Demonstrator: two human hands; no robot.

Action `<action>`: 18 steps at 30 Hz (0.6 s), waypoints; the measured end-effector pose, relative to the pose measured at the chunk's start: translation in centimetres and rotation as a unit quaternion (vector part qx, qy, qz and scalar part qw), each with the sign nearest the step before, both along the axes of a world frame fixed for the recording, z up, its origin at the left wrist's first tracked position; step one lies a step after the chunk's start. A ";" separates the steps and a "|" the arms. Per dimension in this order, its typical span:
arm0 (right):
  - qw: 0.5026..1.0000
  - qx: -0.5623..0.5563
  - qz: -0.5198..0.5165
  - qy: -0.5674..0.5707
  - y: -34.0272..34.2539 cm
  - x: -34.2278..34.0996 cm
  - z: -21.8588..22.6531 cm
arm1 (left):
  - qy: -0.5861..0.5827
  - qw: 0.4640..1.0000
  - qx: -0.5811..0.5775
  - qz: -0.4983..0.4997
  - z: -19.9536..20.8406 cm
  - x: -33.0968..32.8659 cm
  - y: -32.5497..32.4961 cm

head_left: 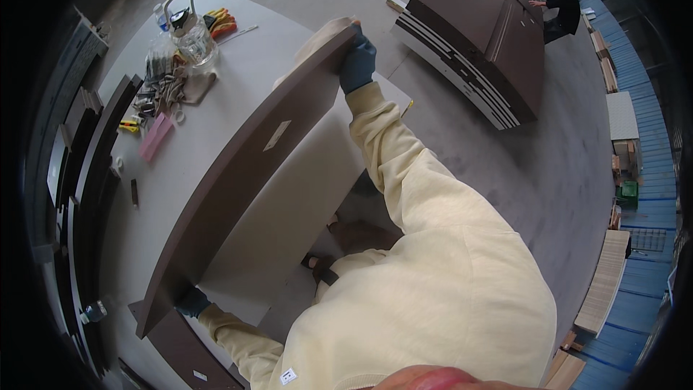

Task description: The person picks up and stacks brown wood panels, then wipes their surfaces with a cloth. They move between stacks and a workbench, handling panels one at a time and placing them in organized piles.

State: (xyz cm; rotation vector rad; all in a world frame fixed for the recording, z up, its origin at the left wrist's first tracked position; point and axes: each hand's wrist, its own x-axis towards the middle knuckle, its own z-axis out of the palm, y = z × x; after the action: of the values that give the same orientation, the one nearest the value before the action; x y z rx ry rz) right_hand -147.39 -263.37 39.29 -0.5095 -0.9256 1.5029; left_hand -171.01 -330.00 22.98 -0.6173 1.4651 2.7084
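A long dark brown panel point(245, 173) with a small pale label stands tilted on edge over a light grey table point(238, 87). My right hand point(359, 62), in a blue-grey glove, grips its far end. Next to that hand, partly behind the panel, shows a beige cloth point(312, 47); whether my fingers hold it too, I cannot tell. At the near end, my left hand point(193, 302), in a similar glove, closes on the panel's lower edge, its fingers partly hidden. Another brown panel point(189, 354) lies beneath, near my left hand.
On the table sit a clear jug point(193, 40), orange gloves point(222, 23), a pink strip point(155, 137) and a yellow cutter point(129, 126). Dark strips point(86, 224) line the left. A large stack of brown panels point(476, 18) stands far right, with another person point(563, 7) beside it.
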 end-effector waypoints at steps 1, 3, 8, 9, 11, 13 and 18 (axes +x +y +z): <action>0.999 -0.028 -0.009 -0.016 -0.6 0.2 -0.1 | -0.009 0.999 -0.034 -0.006 0.8 0.1 0.4; 0.999 -0.042 -0.010 -0.023 -1.0 0.8 -0.6 | -0.036 0.999 -0.038 0.001 3.5 1.1 1.0; 0.997 -0.058 0.041 -0.017 0.0 2.5 -2.9 | -0.059 0.994 0.073 0.060 14.6 7.8 5.4; 0.998 -0.045 0.051 0.014 0.3 3.3 -3.1 | -0.061 0.992 0.103 0.029 16.7 9.2 6.2; 0.990 -0.076 0.116 0.024 0.3 5.4 -3.6 | -0.045 0.988 0.139 -0.042 21.0 13.1 5.0; 0.965 -0.142 0.220 -0.014 0.3 9.1 -3.4 | -0.038 0.985 0.138 -0.098 23.3 15.5 3.5; 0.947 -0.198 0.216 -0.131 -0.6 17.8 -3.1 | -0.099 0.990 0.031 -0.100 22.2 19.9 -0.2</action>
State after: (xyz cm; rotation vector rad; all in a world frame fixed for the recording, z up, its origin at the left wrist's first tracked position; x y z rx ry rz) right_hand -129.58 -263.95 36.17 -0.8536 -0.9840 2.0771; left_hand -151.11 -330.19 45.14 -0.6733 1.3133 2.4521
